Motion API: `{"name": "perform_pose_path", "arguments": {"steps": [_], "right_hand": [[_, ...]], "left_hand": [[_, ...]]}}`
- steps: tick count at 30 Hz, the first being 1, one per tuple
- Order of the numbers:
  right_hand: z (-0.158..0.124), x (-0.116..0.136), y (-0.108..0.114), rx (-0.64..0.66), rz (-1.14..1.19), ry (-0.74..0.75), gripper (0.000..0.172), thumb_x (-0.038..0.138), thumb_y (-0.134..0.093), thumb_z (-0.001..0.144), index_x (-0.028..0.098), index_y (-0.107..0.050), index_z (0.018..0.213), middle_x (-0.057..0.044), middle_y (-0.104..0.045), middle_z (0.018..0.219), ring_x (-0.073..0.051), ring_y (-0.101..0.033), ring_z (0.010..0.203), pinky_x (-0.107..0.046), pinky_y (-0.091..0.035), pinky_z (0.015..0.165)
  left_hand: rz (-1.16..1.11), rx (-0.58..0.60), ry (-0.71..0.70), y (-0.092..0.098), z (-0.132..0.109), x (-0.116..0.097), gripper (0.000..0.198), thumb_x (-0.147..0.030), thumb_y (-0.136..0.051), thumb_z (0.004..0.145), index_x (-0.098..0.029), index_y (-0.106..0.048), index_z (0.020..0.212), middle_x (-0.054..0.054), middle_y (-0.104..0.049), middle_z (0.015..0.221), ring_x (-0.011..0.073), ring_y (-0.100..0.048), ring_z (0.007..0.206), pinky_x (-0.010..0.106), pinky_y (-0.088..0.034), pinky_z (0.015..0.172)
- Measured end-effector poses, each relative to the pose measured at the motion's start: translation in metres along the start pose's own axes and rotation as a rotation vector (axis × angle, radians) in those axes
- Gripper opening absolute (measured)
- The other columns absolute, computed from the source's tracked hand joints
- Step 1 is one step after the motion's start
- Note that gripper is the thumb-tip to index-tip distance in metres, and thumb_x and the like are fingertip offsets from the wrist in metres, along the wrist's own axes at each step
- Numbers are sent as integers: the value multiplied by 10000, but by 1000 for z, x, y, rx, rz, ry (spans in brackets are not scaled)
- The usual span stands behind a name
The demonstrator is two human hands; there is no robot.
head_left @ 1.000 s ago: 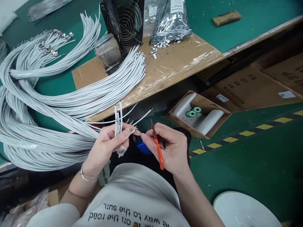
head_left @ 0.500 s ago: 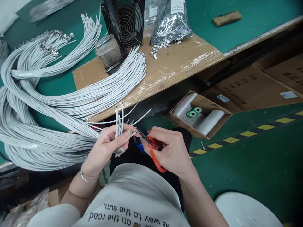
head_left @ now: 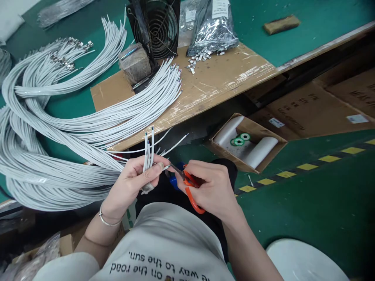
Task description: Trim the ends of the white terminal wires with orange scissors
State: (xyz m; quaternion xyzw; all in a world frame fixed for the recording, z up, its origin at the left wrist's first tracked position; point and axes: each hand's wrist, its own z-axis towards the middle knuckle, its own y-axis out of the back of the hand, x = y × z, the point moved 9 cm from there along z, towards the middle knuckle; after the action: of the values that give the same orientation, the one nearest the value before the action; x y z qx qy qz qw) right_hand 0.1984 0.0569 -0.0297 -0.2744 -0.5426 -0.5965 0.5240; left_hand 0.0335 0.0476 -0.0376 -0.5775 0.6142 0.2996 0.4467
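Observation:
Several white cables [head_left: 149,150] are pinched in my left hand [head_left: 140,175], their cut ends standing up between thumb and fingers. One cable end points right, toward the scissors. My right hand [head_left: 209,185] grips orange-handled scissors [head_left: 193,199], with the blade tips beside that cable end at my left fingertips. Whether the blades touch the cable I cannot tell. A grey wrapped piece shows under my left fingers. Left of my hands, a thick bundle of white cables [head_left: 58,171] hangs over the table edge. Another bundle [head_left: 140,105] lies with its ends on the cardboard.
A black fan [head_left: 158,33] stands behind a wrapped block [head_left: 134,64]. Small metal connectors [head_left: 199,57] lie before a plastic bag [head_left: 212,33] on the cardboard sheet [head_left: 222,78]. Below the table edge, an open carton [head_left: 258,168] holds rolls and green spools. A white round stool [head_left: 304,261] is at lower right.
The scissors' blades have shifted slightly at the cable end by my left fingertips. Both hands stay nearly in place, and the cables are still held.

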Motion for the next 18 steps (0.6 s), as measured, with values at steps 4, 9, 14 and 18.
{"name": "perform_pose_path", "arguments": {"steps": [4, 9, 14, 18], "right_hand": [[0, 2, 1, -9, -24, 15, 443, 61, -660, 777, 229, -286, 609, 64, -311, 597, -85, -250, 538, -294, -190, 477], [-1, 3, 3, -50, -49, 53, 460, 61, -666, 789, 222, -289, 579, 62, -318, 578, -82, -246, 526, -302, -172, 476], [-1, -7, 24, -268, 53, -35, 498, 125, -741, 870, 202, -391, 525, 60, -353, 530, -74, -272, 495, -282, -205, 462], [13, -15, 38, -322, 222, -165, 334, 288, -835, 888, 208, -700, 594, 17, -571, 573, -105, -452, 515, -268, -345, 474]], "left_hand": [[12, -11, 2, 1, 0, 1, 328, -489, -823, 950, -168, -848, 1014, -33, -531, 578, 74, -290, 493, 252, -228, 476], [33, -13, 16, 2, 0, 3, 365, -519, -827, 934, -165, -852, 1018, -27, -527, 574, 85, -330, 496, 249, -247, 467], [4, 32, 47, -3, 2, 2, 351, -497, -817, 947, -153, -871, 989, -12, -564, 577, 66, -302, 461, 247, -229, 440], [16, 110, 80, -10, 2, 3, 368, -505, -814, 952, -145, -882, 993, 4, -605, 604, 50, -277, 445, 242, -196, 427]]}}
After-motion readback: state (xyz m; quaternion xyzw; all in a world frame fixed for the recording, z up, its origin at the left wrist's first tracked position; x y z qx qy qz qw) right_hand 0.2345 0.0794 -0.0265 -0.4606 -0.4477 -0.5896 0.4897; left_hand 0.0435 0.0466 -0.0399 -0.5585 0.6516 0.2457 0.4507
